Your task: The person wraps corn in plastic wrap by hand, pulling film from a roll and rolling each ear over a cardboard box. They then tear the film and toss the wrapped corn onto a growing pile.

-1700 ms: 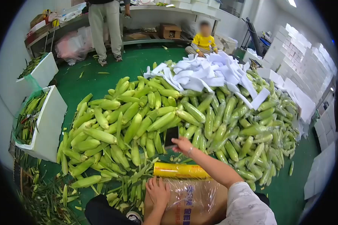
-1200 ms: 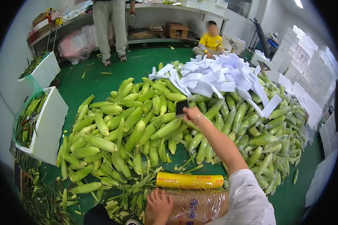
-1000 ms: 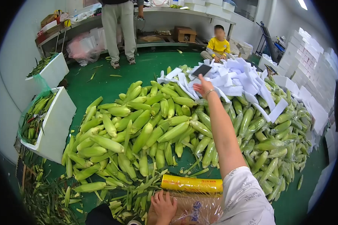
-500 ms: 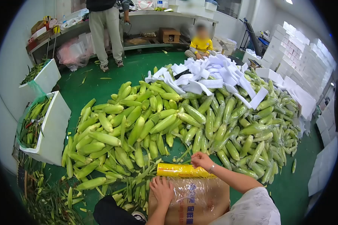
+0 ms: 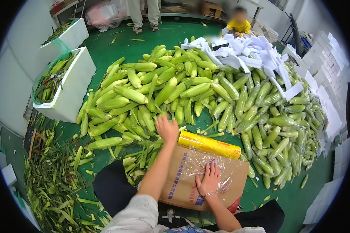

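My left hand (image 5: 167, 129) reaches past the box's far left corner to the near edge of the heap of unwrapped corn ears (image 5: 167, 89). Its fingers stretch forward, a little blurred, with nothing visible in them. Flat on the cardboard box (image 5: 175, 171), my right hand (image 5: 209, 179) presses on a sheet of clear cling film (image 5: 192, 165), fingers spread. Across the far edge of the box lies a yellow roll of cling film (image 5: 210, 144), just beyond my right hand. To the right is a heap of film-wrapped corn ears (image 5: 260, 132).
White foam strips (image 5: 256, 50) cover the back of the heap. Foam boxes (image 5: 76, 87) holding green husks stand at left, and loose husks (image 5: 54, 182) litter the floor. One person in yellow (image 5: 238, 26) sits behind the heap; another person's legs (image 5: 144, 13) show at the back.
My left hand has left the box and moved forward to the unwrapped corn. My right hand has come down from above the roll onto the film-covered box. The view has tilted downward.
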